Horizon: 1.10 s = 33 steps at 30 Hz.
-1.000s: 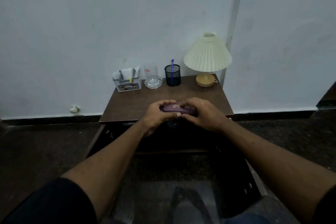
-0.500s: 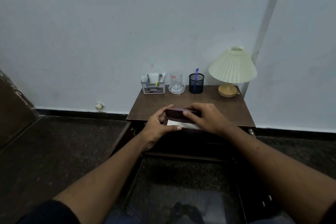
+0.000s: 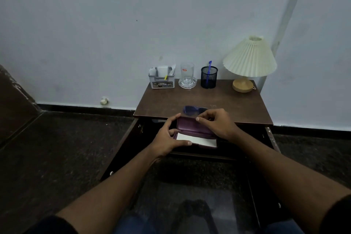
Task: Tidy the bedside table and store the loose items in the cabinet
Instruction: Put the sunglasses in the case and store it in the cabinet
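Head view, centre of the frame: purple case (image 3: 190,125) held open just before the table (image 3: 237,104) edge, white cloth (image 3: 199,140) inside. Left hand (image 3: 167,138) curled round its left end, right hand (image 3: 214,123) pinching the lid's top edge. Blue glasses (image 3: 191,110) lying on the table just behind. At the back edge, glass (image 3: 187,74), pen cup (image 3: 209,78), lamp (image 3: 249,59).

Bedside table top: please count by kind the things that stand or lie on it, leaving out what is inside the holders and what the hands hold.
Lamp: 1
Mesh pen cup: 1
Drinking glass: 1
Glass dish: 1
Grey organiser box: 1
Spectacles: 1
Total: 6
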{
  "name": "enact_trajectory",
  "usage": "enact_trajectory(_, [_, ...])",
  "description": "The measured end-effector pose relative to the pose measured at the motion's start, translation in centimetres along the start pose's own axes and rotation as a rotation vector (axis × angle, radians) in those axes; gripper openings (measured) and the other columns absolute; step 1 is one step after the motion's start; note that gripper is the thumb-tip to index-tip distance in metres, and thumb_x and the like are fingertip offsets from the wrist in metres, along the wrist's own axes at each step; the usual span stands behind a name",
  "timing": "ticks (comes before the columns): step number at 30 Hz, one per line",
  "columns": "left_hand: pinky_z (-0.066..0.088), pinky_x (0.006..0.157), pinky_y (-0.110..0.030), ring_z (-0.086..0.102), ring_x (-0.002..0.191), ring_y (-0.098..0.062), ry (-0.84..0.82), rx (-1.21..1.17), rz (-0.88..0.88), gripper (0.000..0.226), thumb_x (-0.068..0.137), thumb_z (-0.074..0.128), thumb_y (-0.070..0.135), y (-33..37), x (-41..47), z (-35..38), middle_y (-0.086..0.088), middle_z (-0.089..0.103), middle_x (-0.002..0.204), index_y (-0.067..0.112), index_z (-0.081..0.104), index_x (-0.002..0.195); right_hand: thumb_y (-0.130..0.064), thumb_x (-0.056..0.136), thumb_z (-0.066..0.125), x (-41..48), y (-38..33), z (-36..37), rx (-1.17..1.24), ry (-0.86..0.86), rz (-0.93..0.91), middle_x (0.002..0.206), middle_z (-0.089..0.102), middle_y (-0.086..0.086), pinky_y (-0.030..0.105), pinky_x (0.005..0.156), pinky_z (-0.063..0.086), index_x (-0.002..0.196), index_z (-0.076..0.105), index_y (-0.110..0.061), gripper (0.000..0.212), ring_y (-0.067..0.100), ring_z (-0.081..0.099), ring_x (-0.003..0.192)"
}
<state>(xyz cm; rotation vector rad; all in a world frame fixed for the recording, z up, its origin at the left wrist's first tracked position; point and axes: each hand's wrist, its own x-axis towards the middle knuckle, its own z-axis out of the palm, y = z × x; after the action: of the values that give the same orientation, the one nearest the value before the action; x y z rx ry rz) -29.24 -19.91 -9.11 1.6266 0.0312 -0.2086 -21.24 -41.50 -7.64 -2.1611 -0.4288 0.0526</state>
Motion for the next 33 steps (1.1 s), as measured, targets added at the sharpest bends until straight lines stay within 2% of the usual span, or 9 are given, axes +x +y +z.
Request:
enact_trajectory(3, [0.057,0.097,-0.042,0.073,0.106,-0.022,0.006,0.011,-0.018,0.105,0.063,0.092,0.002,-0.8,0.4,0.0,-0.011,0.075,0.111,0.039,0.038,0.146,-0.036,0.089,0.074,0.3,0.9,0.4,0.001,0.009,0.023,0.081,0.076,-0.013,0.020,0.071,0.052,0.090,0.081,-0.023,0.015,0.000,0.069,0.079])
enact_trajectory(6, [0.058,0.094,-0.038,0.073,0.106,-0.021,0.011,0.012,-0.020,0.106,0.063,0.092,0.001,-1.4,1.1,0.2,-0.011,0.075,0.112,0.039,0.038,0.146,-0.028,0.090,0.074,1.5,1.8,0.5,-0.032,0.087,0.037,0.078,0.074,-0.014,0.009,0.064,0.045,0.086,0.080,-0.020,0.011,-0.005,0.066,0.072])
enact_trajectory(11, [0.059,0.084,-0.026,0.073,0.105,-0.018,0.034,0.021,-0.030,0.107,0.063,0.092,0.002,-2.6,2.4,0.2,-0.010,0.074,0.113,0.039,0.036,0.147,-0.018,0.084,0.078,4.2,2.6,0.7,-0.170,0.208,0.028,0.076,0.066,-0.008,0.005,0.057,0.037,0.084,0.077,-0.013,0.005,-0.003,0.057,0.067])
enact_trajectory(15, [0.056,0.076,-0.017,0.073,0.102,-0.011,0.038,0.034,-0.035,0.105,0.065,0.090,-0.001,-3.5,2.9,0.3,-0.009,0.073,0.114,0.036,0.036,0.147,-0.024,0.084,0.077,6.4,3.3,1.5,-0.310,0.170,0.026,0.096,0.069,0.001,0.026,0.070,0.041,0.097,0.076,-0.017,0.015,0.018,0.062,0.090])
enact_trajectory(19, [0.055,0.076,-0.016,0.071,0.100,-0.004,0.031,0.049,-0.039,0.107,0.067,0.087,-0.005,-4.5,3.3,0.0,-0.006,0.069,0.116,0.035,0.034,0.150,-0.028,0.084,0.076,7.9,4.1,2.7,-0.365,0.099,0.040,0.111,0.072,0.004,0.034,0.082,0.053,0.115,0.071,-0.017,0.033,0.024,0.066,0.102])
enact_trajectory(22, [0.057,0.080,-0.022,0.071,0.103,-0.009,0.039,0.033,-0.044,0.109,0.066,0.087,-0.006,-5.5,3.7,0.0,-0.008,0.069,0.118,0.035,0.032,0.150,-0.030,0.086,0.074,8.5,4.2,3.3,-0.415,0.071,0.052,0.116,0.071,0.005,0.041,0.088,0.054,0.122,0.067,-0.019,0.038,0.027,0.066,0.106])
enact_trajectory(27, [0.058,0.089,-0.029,0.070,0.109,-0.019,0.060,0.021,-0.031,0.110,0.064,0.088,-0.006,-6.8,4.1,0.1,-0.013,0.069,0.119,0.037,0.033,0.149,-0.023,0.088,0.064,9.3,4.4,4.0,-0.479,0.075,0.073,0.109,0.072,0.005,0.044,0.086,0.054,0.114,0.069,-0.023,0.027,0.029,0.066,0.101])
enact_trajectory(33, [0.058,0.080,-0.022,0.072,0.103,-0.013,0.068,-0.011,-0.039,0.109,0.066,0.085,-0.011,-6.6,4.0,0.6,-0.010,0.071,0.116,0.033,0.032,0.150,-0.019,0.091,0.059,10.0,4.6,4.2,-0.537,0.082,0.096,0.108,0.071,0.008,0.042,0.086,0.051,0.111,0.070,-0.019,0.022,0.032,0.065,0.102])
